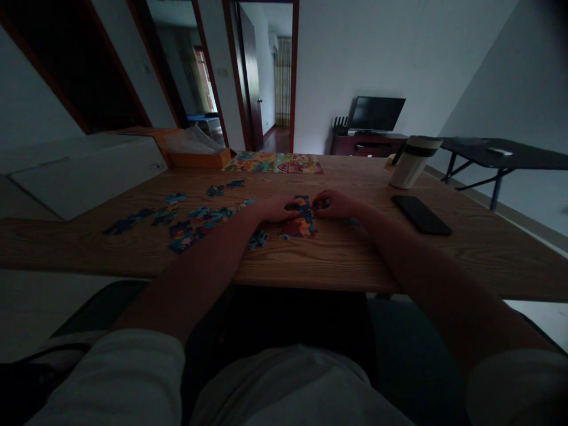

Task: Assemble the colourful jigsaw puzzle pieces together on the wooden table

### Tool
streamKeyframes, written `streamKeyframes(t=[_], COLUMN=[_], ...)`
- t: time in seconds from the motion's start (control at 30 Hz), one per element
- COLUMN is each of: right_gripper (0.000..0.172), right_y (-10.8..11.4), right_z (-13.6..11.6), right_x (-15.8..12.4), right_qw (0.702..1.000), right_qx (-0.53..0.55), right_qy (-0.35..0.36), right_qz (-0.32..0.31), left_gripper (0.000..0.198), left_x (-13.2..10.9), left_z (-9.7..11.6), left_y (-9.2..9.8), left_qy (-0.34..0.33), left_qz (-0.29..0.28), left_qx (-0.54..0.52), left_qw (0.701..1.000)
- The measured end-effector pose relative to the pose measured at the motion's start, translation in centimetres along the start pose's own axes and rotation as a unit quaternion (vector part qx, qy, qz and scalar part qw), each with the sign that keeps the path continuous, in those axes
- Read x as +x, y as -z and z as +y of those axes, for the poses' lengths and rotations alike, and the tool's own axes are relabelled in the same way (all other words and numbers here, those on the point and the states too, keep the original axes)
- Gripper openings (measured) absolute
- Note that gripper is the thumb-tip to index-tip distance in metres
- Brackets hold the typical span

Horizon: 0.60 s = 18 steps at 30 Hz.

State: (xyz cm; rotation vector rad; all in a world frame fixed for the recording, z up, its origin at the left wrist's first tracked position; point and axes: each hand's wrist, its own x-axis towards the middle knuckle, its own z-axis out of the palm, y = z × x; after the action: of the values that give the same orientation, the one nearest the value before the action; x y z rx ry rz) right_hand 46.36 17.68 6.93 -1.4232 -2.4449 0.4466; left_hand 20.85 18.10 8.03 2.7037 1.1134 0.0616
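A partly joined puzzle section (298, 227), orange and dark blue, lies on the wooden table between my hands. Over its left side rests my left hand (278, 209), its fingers touching the upper part of the section. Just right of the section is my right hand (333, 204), fingers curled together near its edge; what they hold, if anything, is too small and dark to make out. Loose puzzle pieces (208, 218) spread to the left, partly behind my left forearm. A small cluster (258, 239) sits just below my left wrist.
A colourful picture sheet (275, 163) lies at the table's far edge, beside an orange box (199, 158). White box (89, 174) at left. A cup (413, 163) and a black phone (421, 215) are on the right. More pieces (225, 188) lie farther back.
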Motion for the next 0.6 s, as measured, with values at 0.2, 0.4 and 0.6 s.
streamKeyframes(t=[0.2,0.4,0.6], right_gripper=[0.026,0.026,0.026], right_y=[0.15,0.18,0.14], right_z=[-0.05,-0.53,-0.65], right_x=[-0.11,-0.24,-0.22], right_qw=[1.000,1.000,0.999], right_qx=[0.012,0.013,0.022], right_qy=[-0.001,-0.016,-0.031], right_qz=[0.002,0.010,0.005], left_gripper=[0.052,0.054,0.053], left_x=[0.30,0.34,0.46], left_z=[-0.45,-0.54,-0.74], left_y=[-0.35,-0.40,-0.57], left_qy=[0.004,0.003,-0.014], left_qz=[0.012,0.008,0.012], left_qx=[-0.013,-0.007,-0.009], left_qw=[1.000,1.000,1.000])
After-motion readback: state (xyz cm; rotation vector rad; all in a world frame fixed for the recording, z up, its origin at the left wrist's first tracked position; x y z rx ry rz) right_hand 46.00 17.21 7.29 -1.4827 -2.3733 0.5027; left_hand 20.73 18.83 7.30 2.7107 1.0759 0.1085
